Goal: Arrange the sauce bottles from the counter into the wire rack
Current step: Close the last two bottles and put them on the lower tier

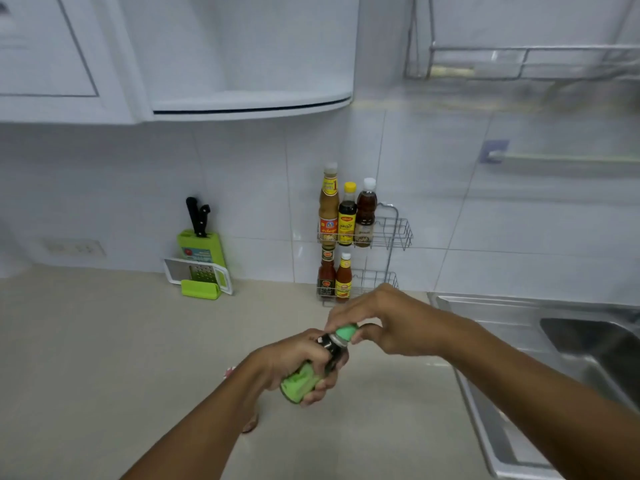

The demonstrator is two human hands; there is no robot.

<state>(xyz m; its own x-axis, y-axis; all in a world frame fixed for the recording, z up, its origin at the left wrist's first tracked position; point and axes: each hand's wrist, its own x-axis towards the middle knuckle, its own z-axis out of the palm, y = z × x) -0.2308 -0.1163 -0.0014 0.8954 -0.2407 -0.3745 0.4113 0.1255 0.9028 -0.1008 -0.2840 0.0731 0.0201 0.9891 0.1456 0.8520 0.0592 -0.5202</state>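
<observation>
Green-labelled bottle held over counter, both hands on it.
Left hand [298, 362] clamped round dark bottle [308, 372] body; label print unreadable. Right hand [384, 320] fingers pinched on its green cap [346, 332]. Wire rack [391, 237] at 12 o'clock holds five bottles; their labels too small to read.

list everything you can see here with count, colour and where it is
wire rack: 1, silver, two tiers, on the tiled wall above the counter
bottles, upper tier: 3, brown sauces, white, yellow and white caps
bottles, lower tier: 2, red sauces
green-capped bottle: 1, dark with green label, tilted, held over the counter
knife block: 1, green, black handles, against the wall
grater: 1, white and green, leaning on the block
sink: 1, steel, right
counter: 1, beige
left hand: grips bottle body
right hand: on the cap
</observation>
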